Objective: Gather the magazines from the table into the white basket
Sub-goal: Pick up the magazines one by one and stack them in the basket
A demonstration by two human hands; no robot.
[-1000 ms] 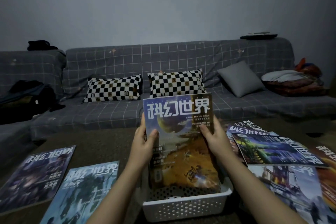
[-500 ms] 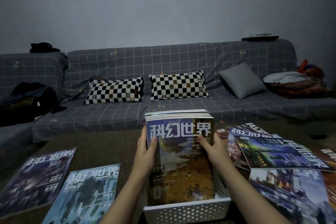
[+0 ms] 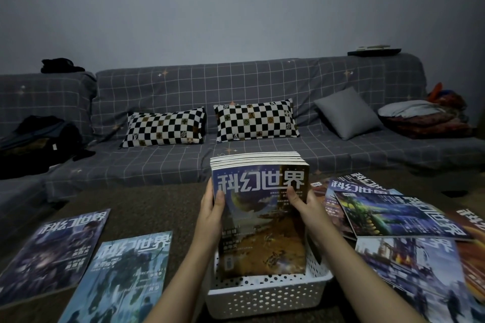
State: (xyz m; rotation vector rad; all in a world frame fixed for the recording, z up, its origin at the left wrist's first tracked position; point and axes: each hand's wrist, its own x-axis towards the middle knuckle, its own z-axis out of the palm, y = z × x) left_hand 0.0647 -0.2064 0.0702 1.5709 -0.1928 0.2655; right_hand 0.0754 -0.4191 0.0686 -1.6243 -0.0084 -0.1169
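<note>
A stack of several magazines [image 3: 262, 220] stands tilted in the white perforated basket [image 3: 265, 296] at the near middle of the table, its front cover blue and orange. My left hand [image 3: 211, 211] grips the stack's left edge with the thumb on the cover. My right hand [image 3: 305, 204] grips the right edge the same way. Two magazines [image 3: 86, 252] lie flat on the table at the left. Several more magazines [image 3: 401, 220] overlap in a pile at the right.
The dark table [image 3: 157, 207] runs up to a grey checked sofa [image 3: 236, 81] with two chequered cushions [image 3: 210, 124] and a grey cushion [image 3: 346, 113]. Dark clothes [image 3: 39, 139] lie at the sofa's left, bedding [image 3: 425, 120] at its right.
The stack held in both hands has come down into the basket and tipped back, so the top edges of its magazines now show. Both hands kept their grip.
</note>
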